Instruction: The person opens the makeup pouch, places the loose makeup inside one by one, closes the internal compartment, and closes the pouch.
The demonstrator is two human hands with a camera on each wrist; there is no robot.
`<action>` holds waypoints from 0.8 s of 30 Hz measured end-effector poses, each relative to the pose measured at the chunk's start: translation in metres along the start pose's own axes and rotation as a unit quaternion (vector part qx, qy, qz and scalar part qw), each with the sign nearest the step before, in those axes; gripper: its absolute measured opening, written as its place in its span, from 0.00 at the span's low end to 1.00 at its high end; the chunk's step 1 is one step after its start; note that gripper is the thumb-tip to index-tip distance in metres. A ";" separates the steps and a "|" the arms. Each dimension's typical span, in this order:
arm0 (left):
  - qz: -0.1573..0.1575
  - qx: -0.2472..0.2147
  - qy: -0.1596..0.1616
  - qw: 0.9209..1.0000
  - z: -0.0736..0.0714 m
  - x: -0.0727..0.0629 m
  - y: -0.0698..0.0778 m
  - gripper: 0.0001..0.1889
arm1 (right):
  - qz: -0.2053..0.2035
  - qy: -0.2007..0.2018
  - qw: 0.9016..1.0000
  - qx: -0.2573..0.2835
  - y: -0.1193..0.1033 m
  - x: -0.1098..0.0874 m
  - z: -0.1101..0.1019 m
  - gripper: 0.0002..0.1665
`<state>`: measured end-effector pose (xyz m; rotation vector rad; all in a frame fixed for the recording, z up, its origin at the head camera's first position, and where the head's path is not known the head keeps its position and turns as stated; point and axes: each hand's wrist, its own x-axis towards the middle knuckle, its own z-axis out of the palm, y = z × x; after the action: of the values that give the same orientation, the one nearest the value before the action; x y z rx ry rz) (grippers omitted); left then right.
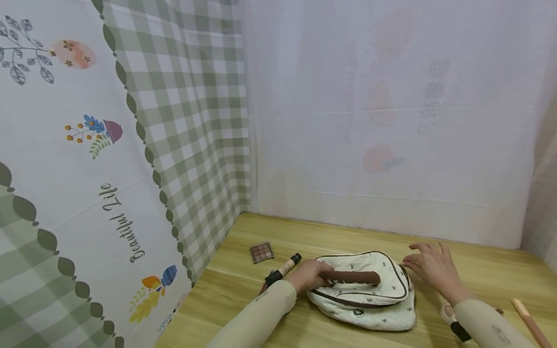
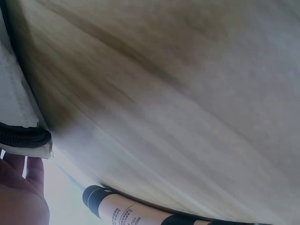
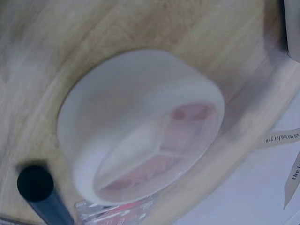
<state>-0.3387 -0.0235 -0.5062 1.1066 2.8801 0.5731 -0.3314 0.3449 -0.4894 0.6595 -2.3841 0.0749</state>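
Note:
A white quilted makeup bag (image 1: 361, 309) with small bow prints, dark piping and a brown top handle (image 1: 354, 277) sits on the table. My left hand (image 1: 306, 274) grips the bag's left side, its fingertips by the handle's end. In the left wrist view, that hand's fingers (image 2: 35, 173) lie behind the bag's edge, under the dark zipper (image 2: 26, 136). At the bag's right end my right hand (image 1: 432, 268) pinches the zipper pull between thumb and forefinger, other fingers raised. The pull is mostly hidden by the fingertips. The right wrist view does not show this hand.
An eyeshadow palette (image 1: 262, 252) and a beige foundation tube (image 1: 289, 265) with black ends lie left of the bag. To the right are a white round case (image 3: 117, 98) with pink sections, a black-capped item (image 3: 35, 183) and a brown stick (image 1: 532, 323). Cloth walls (image 1: 304, 145) enclose the table.

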 end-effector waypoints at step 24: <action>0.038 0.016 -0.016 0.999 -0.005 -0.003 -0.002 0.24 | -0.054 0.038 0.997 0.028 0.005 0.006 -0.003 0.34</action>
<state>-0.3387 -0.0283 -0.5026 1.2228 2.8401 0.5079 -0.3364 0.3476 -0.4827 0.7975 -2.2771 0.1183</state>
